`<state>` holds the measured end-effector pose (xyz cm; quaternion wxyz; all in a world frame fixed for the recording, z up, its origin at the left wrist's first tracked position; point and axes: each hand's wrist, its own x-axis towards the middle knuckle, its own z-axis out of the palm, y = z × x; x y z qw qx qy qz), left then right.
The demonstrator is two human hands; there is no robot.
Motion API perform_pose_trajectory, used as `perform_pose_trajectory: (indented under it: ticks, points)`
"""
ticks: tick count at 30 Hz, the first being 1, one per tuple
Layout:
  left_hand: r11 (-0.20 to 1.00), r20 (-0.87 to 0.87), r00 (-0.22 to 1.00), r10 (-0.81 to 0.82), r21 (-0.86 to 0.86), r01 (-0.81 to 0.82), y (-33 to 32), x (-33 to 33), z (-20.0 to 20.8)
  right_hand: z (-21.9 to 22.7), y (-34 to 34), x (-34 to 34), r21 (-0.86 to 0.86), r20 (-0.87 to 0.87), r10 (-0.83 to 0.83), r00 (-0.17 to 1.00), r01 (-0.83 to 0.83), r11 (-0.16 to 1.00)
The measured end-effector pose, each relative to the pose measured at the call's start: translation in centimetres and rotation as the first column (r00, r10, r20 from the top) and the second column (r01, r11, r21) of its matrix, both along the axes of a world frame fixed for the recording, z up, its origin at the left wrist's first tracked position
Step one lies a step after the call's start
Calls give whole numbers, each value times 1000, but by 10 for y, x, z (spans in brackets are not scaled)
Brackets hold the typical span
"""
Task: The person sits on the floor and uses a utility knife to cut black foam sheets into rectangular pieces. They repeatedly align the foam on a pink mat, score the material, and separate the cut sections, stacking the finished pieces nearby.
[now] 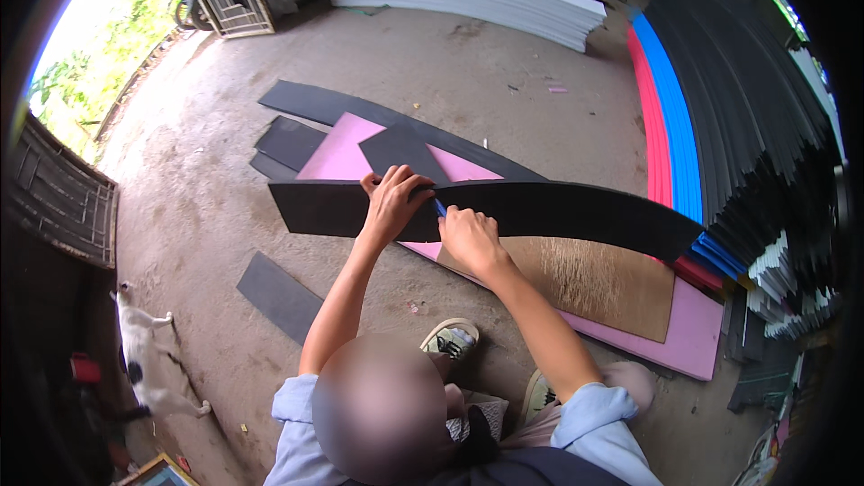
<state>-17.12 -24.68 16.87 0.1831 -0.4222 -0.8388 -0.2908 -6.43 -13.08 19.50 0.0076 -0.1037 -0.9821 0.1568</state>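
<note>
Your left hand gripping the top edge of a long black strip, your right hand closed around a blue tool against it, the strip stretched before you above a pink board and brown board, a cat lying to your left

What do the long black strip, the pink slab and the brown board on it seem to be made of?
Black strip: probably foam or rubber; matte, evenly dark, without visible grain. Pink slab: likely foam; dull, uniform colour and a thick edge. Brown board: perhaps fibreboard; dull brown face with pale scratch marks.
</note>
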Motion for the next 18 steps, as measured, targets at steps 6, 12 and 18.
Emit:
perform_pose_trajectory:
  ticks: [6,12,18]
  points:
    - [983,-26,988,-150,-108,146,-26,23,76,75,-15,32,-153,-27,-27,999,22,988]
    - [954,-77,952,-298,-55,294,-31,59,117,69,58,59,-57,-362,84,929,-112,992]
    - [949,-89,945,-315,-56,311,-21,80,122,83,79,96,-127,-331,136,934,-187,974]
